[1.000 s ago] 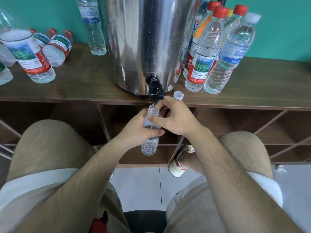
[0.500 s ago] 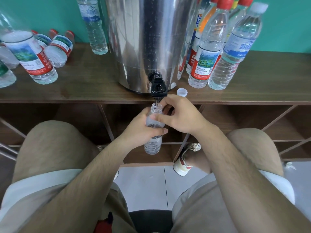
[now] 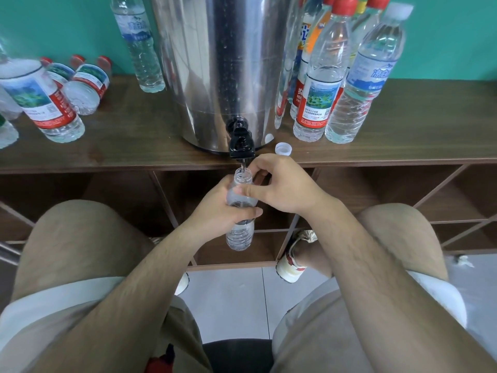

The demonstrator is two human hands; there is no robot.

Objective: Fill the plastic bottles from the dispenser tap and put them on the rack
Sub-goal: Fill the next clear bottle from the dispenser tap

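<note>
Reaching forward, both hands meet just below the tap (image 3: 241, 144). The left hand (image 3: 223, 208) wraps its fingers round the middle of the plastic bottle (image 3: 239, 235), which is upright with its open mouth directly under the tap. The right hand (image 3: 279, 187) curls its fingers about the bottle's neck, thumb pressed on its shoulder. A loose white cap (image 3: 283, 149) lies on the wooden rack (image 3: 134, 146) just right of the tap. Behind the tap stands the steel dispenser (image 3: 223, 63), with more bottles (image 3: 317, 98) either side, against a teal wall (image 3: 443, 36).

Dispenser (image 3: 228, 63) top — beyond upper edge
</note>
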